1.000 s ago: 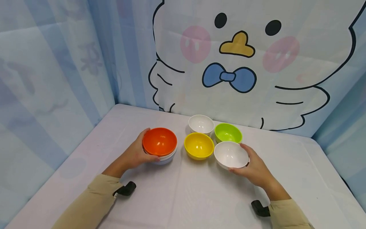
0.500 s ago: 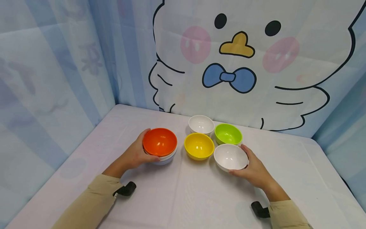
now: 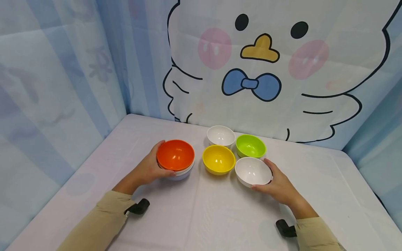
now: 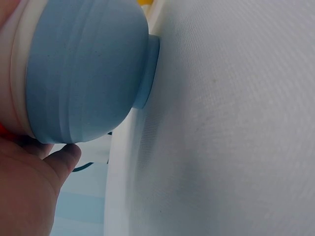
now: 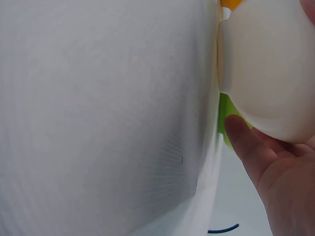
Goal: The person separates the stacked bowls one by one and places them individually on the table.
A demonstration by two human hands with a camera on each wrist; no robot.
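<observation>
My left hand [image 3: 151, 169] grips a stack of nested bowls from its left side, thumb in front. An orange bowl [image 3: 175, 155] tops the stack, pale rims show beneath it, and a light blue bowl [image 4: 91, 69] is lowest. The blue bowl's foot is at or just above the tablecloth; I cannot tell which. On the right, my right hand [image 3: 280, 185] holds a white bowl [image 3: 253, 171] by its right side, thumb in front and fingers behind. That bowl is upright, close to a yellow bowl [image 3: 218, 160] and in front of a green bowl [image 3: 250, 146].
Another white bowl [image 3: 221, 136] stands at the back, behind the yellow one. A white cloth covers the table [image 3: 207, 212]. Behind it hangs a curtain [image 3: 257, 115] with a printed cartoon figure, and more curtain rises on both sides.
The white bowl in my right hand has come slightly toward me, away from the green bowl, and then stays there. The left hand and its stack look unchanged.
</observation>
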